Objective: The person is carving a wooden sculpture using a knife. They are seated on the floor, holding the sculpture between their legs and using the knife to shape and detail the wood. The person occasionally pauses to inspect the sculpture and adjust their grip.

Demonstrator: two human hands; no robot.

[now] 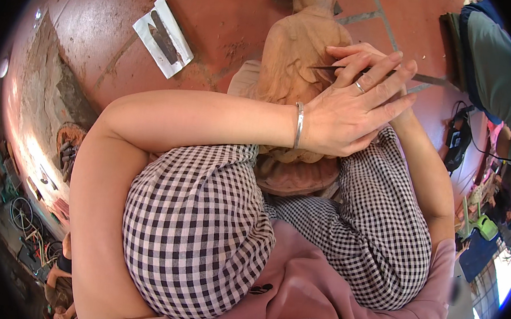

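Note:
Between my knees stands a brown robed figure (pixel 287 49) with carved folds on a rounded base (pixel 298 180); whether it is clay or wood I cannot tell. My left hand (pixel 354 104) reaches across its lower body, fingers stretched out, laid over my right hand. A bracelet circles the left wrist, and a ring sits on one finger. Largely covered by it, my right hand (pixel 358 50) grips a slim dark sculpting tool (pixel 331 67). The tool's pointed tip is at the figure's folds, and its long shaft runs out to the right. Part of the right-hand grip is hidden.
On the red tiled floor at far left, two dark blade-like tools (pixel 164 37) rest on white paper (pixel 177 47). Crumbs are scattered nearby. A black bag-like item (pixel 459 138) with a cord lies at right. Another person's grey-clad leg (pixel 499 64) is at upper right.

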